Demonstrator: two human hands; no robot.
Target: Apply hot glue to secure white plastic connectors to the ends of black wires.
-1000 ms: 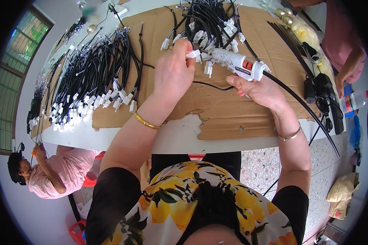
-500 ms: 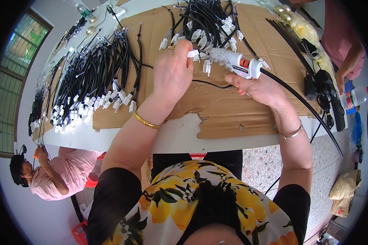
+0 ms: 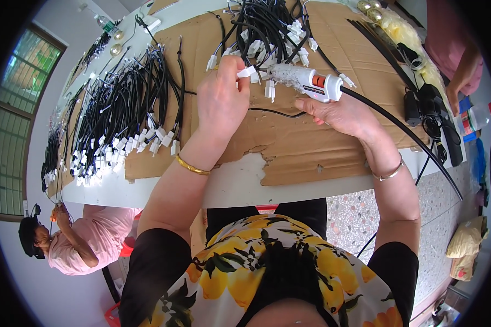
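Note:
My left hand [image 3: 221, 101] pinches a small white plug connector [image 3: 246, 72] between thumb and fingertips. In my right hand [image 3: 341, 114] is a white glue gun [image 3: 321, 88] with an orange part on its body and clear, crusted material around its front. Its tip points left, close to the connector; whether they touch I cannot tell. A long, thick black rod or cord [image 3: 398, 114] runs from the gun's back to the right. Beyond my hands lies a pile of black cables [image 3: 264, 27] with white connectors. One white connector [image 3: 270, 90] hangs just below the gun's front.
Brown cardboard [image 3: 305, 147] covers much of the white table [image 3: 232, 182]. Many black cables [image 3: 123, 103] with white ends lie at left. Black adapters [image 3: 420, 109] and a plastic bottle [image 3: 474, 117] are at right. One person [image 3: 87, 240] sits at left; another stands at far right.
The whole view has shifted slightly, so my hands and the table sit a little further left. The white connector shows more between my left fingers. Both hands keep their grips.

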